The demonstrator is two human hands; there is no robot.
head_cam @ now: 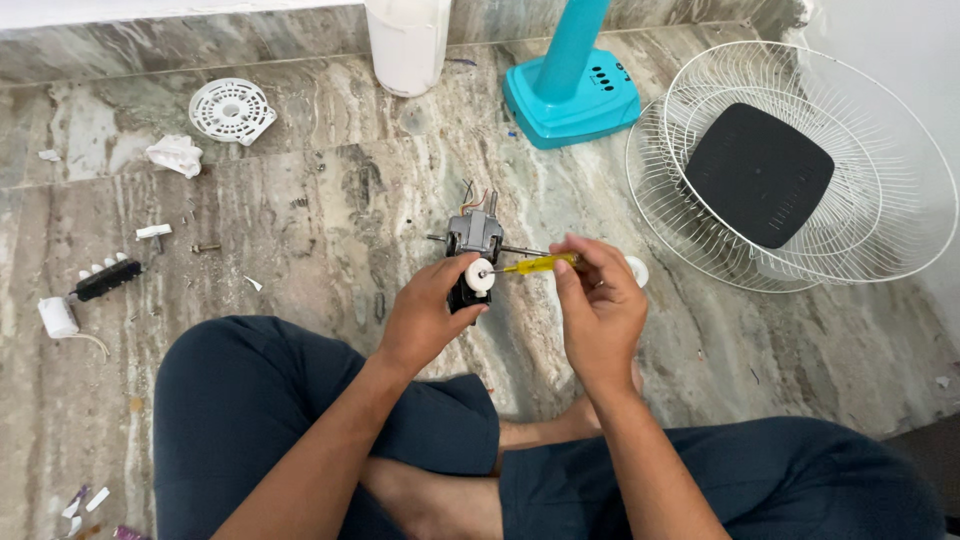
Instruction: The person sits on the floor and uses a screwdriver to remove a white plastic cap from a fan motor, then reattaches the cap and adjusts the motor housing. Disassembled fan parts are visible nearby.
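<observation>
Two hands work above the veined marble floor: your left hand has its grip clamped on a small metal fan motor with a round white plastic cap, held over your crossed legs; your right hand pinches one yellow-handled screwdriver, tip at the cap. Two white wire grilles lie right, beside one teal plastic base.

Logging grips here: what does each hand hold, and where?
Left hand grips the fan motor at its lower end; right hand holds the yellow screwdriver by its handle.
</observation>
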